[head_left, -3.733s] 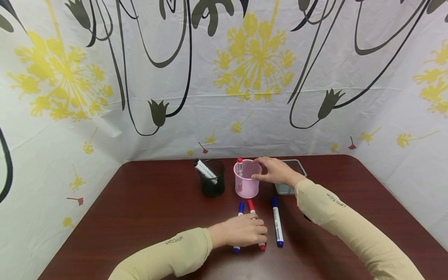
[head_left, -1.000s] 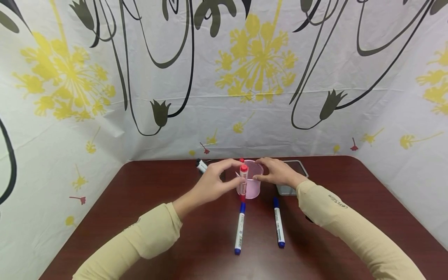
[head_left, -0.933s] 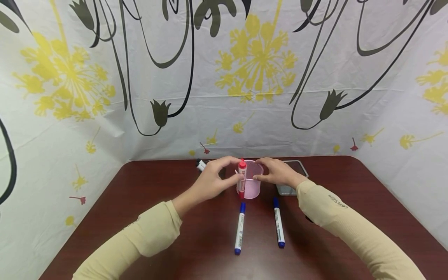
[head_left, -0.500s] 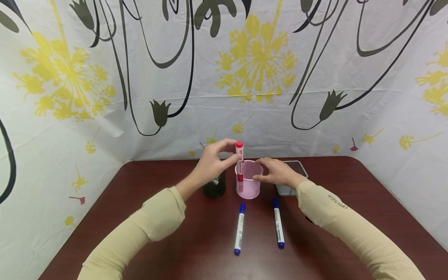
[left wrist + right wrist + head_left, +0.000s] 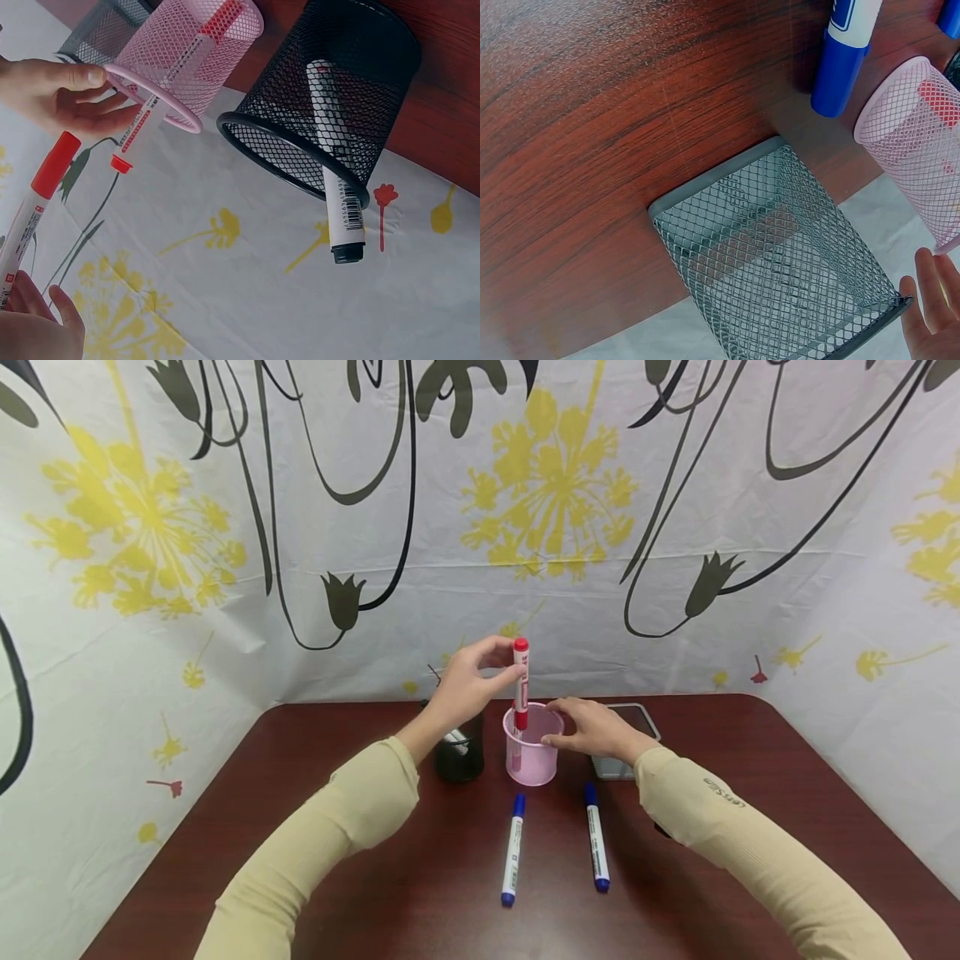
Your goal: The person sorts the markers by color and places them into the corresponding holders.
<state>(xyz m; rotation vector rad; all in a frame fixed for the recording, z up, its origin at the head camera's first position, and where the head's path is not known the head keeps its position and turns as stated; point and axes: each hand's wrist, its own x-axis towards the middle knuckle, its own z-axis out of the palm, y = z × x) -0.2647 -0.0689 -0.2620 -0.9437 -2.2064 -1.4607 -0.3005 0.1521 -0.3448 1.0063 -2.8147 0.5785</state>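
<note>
My left hand [image 5: 467, 683] pinches a red marker [image 5: 522, 685] upright, its lower cap at the mouth of the pink mesh pen cup [image 5: 534, 763]. In the left wrist view another red marker [image 5: 142, 124] stands inside that cup. My right hand [image 5: 596, 727] holds the cup's rim from the right, thumb on the near side and fingers on the far side. Two blue markers lie on the table in front: a left one [image 5: 513, 852] and a right one [image 5: 597, 847].
A black mesh pen cup [image 5: 459, 765] stands left of the pink one, with a black-capped marker [image 5: 343, 206] leaning in it. A grey mesh holder [image 5: 780, 255] stands to the right, partly behind my right hand. Patterned cloth [image 5: 420, 527] hangs behind the dark wooden table [image 5: 360, 893].
My left hand has picked the red marker off the table, turned it upright and raised it over the pink cup. The right hand stays at the cup; the blue markers have not moved.
</note>
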